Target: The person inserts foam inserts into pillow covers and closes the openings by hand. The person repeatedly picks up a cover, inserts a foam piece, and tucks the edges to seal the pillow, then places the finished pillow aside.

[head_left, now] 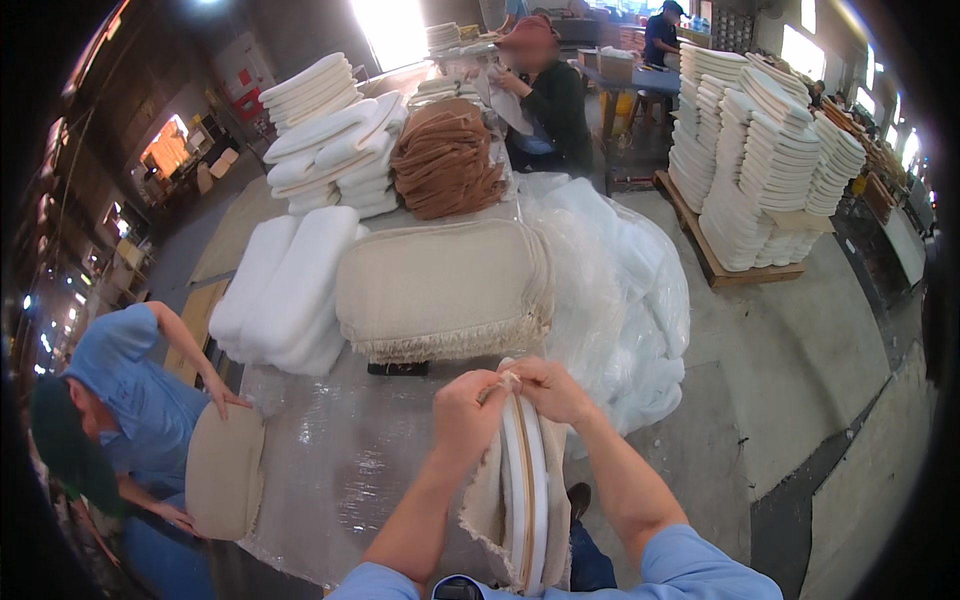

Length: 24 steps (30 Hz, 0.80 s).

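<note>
In front of me a beige cushion cover [484, 500] with frayed edges wraps around a white foam pad [540, 500]. A long tan zipper [523, 470] runs lengthwise along the pad, its two white sides showing beside it. My left hand [466, 408] pinches the cover at the zipper's far end. From the other side my right hand [552, 390] grips the same end, fingertips close to those of the left. Whether either one holds the zipper's pull is too small to tell. Just beyond my hands lies a stack of beige covers [445, 275] with fringed near edges.
A plastic-covered table [330, 470] holds white batting pads [285, 285], brown covers [447, 160] and clear plastic sheeting [610, 290]. At left a co-worker handles a beige cushion [225, 470]; another person stands beyond the table. White foam pads [760, 150] fill a pallet [715, 265] at right.
</note>
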Each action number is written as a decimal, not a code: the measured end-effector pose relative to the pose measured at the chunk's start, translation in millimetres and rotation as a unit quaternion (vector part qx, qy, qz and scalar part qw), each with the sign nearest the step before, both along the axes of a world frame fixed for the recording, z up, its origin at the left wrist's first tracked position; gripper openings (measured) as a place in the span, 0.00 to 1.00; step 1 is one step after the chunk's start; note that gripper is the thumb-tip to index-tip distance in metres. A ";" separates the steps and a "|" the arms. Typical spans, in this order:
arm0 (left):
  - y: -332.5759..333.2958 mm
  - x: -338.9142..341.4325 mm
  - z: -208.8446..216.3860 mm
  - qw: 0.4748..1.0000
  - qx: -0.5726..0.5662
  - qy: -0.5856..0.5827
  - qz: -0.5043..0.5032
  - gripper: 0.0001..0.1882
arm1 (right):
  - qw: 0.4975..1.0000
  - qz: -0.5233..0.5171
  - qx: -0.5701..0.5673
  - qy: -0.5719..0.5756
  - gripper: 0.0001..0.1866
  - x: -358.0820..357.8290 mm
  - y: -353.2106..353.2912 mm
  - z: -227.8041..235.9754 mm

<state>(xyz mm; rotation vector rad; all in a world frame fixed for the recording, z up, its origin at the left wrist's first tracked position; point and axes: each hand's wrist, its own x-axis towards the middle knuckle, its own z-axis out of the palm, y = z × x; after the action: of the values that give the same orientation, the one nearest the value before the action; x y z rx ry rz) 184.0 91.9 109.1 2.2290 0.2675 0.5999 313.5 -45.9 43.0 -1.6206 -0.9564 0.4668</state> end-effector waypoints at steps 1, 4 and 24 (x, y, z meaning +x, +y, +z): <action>3.0 9.6 4.9 0.999 -0.052 -0.003 -0.014 0.07 | 0.999 -0.019 0.012 0.028 0.11 -1.9 -2.2 -6.9; 21.6 44.8 21.9 0.981 -0.178 0.029 -0.070 0.10 | 0.996 -0.032 0.027 0.079 0.11 -13.4 -0.7 -6.2; 2.3 120.0 -5.5 0.834 -0.027 0.340 -0.434 0.32 | 0.965 -0.093 0.175 0.174 0.11 -62.2 1.5 -67.7</action>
<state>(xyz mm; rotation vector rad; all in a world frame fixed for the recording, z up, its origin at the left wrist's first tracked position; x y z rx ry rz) 304.0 94.2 103.6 2.1278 -0.3820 -0.6935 251.3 -44.3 -24.7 -1.2406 -0.5769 0.4096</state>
